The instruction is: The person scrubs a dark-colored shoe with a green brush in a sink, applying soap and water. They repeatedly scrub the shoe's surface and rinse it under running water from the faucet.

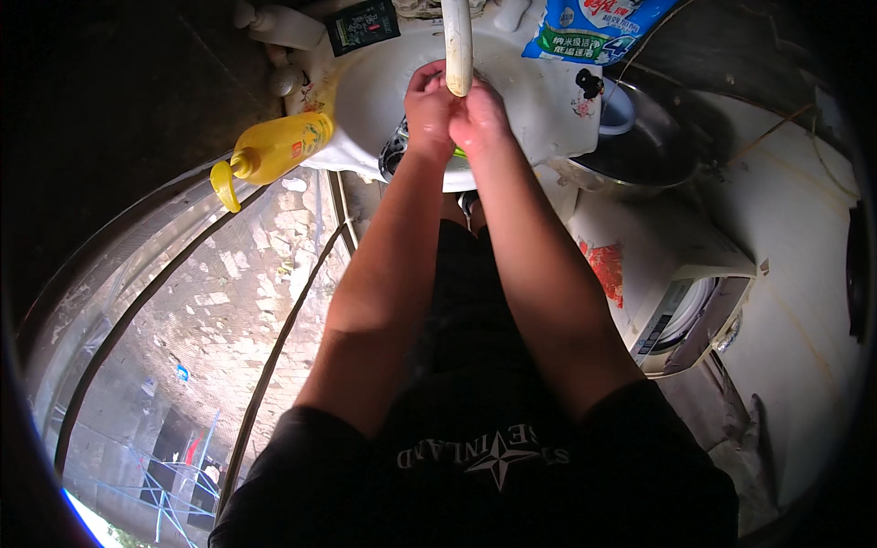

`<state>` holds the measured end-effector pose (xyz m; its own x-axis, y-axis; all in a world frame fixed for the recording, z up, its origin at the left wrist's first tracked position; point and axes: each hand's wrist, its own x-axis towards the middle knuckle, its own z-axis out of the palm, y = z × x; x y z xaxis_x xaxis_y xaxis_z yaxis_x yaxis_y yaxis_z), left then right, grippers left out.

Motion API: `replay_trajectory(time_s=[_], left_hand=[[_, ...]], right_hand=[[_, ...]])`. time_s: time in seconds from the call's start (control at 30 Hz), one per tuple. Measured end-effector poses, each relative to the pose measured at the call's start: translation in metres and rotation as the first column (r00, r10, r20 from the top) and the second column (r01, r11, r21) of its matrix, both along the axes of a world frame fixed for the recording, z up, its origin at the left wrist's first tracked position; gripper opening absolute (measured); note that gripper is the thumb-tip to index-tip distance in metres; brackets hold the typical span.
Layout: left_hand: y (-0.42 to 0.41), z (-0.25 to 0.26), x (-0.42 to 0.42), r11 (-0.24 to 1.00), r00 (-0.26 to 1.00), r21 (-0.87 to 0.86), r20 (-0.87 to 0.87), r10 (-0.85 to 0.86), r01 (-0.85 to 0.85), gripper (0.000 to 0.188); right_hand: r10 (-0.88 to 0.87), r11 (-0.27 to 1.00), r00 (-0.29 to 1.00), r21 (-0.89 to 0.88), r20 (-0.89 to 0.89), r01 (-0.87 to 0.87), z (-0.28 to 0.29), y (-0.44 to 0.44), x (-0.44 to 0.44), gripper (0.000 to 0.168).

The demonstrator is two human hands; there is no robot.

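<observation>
My left hand [428, 113] and my right hand [482, 116] are side by side over a white washbasin [363, 89], cupped with palms up below the end of a whitish spout or pipe [458, 48]. They touch along their inner edges, and no object shows in them. Behind my left wrist, a dark patterned item [393, 152] lies at the basin's near side. A bit of bright green [459, 153] shows between my wrists. Whether water runs from the spout cannot be told.
A yellow pump bottle [281, 147] lies at the basin's left edge. Beyond are a white bottle [288, 26], a dark packet [363, 27] and a blue detergent bag [596, 31]. A metal basin [634, 154] stands at right, near a washing machine [685, 308]. A window [226, 308] is at left.
</observation>
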<state>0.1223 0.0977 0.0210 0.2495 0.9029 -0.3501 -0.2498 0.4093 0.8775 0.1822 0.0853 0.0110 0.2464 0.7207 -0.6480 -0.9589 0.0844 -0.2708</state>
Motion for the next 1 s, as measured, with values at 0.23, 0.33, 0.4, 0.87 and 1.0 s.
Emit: replay_trajectory(time_s=[0.23, 0.33, 0.4, 0.87, 1.0], left_hand=[[-0.020, 0.009, -0.026, 0.794, 0.686, -0.521, 0.702, 0.189, 0.314, 0.039], [-0.021, 0.016, -0.017, 0.769, 0.491, -0.472, 0.838, 0.239, 0.430, 0.037], [-0.013, 0.019, -0.015, 0.735, 0.767, -0.653, 0.563, 0.310, 0.183, 0.039], [-0.005, -0.019, 0.011, 0.885, 0.701, 0.281, -0.710, -0.068, 0.371, 0.026], [0.001, -0.020, -0.006, 0.948, 0.697, 0.211, -0.717, -0.015, 0.238, 0.023]], right_hand=[[0.702, 0.691, 0.180, -0.596, 0.689, -0.410, 0.035, 0.018, -0.025, 0.027], [0.590, 0.677, -0.535, -0.731, 0.604, -0.079, 0.027, 0.007, -0.001, 0.019], [0.495, 0.786, -0.520, -0.613, 0.697, -0.074, 0.036, -0.008, 0.008, 0.018], [0.486, 0.642, 0.856, -0.738, 0.179, -0.210, 0.046, -0.023, 0.001, 0.042], [0.776, 0.590, -0.331, -0.803, 0.537, 0.081, 0.026, -0.068, 0.027, 0.034]])
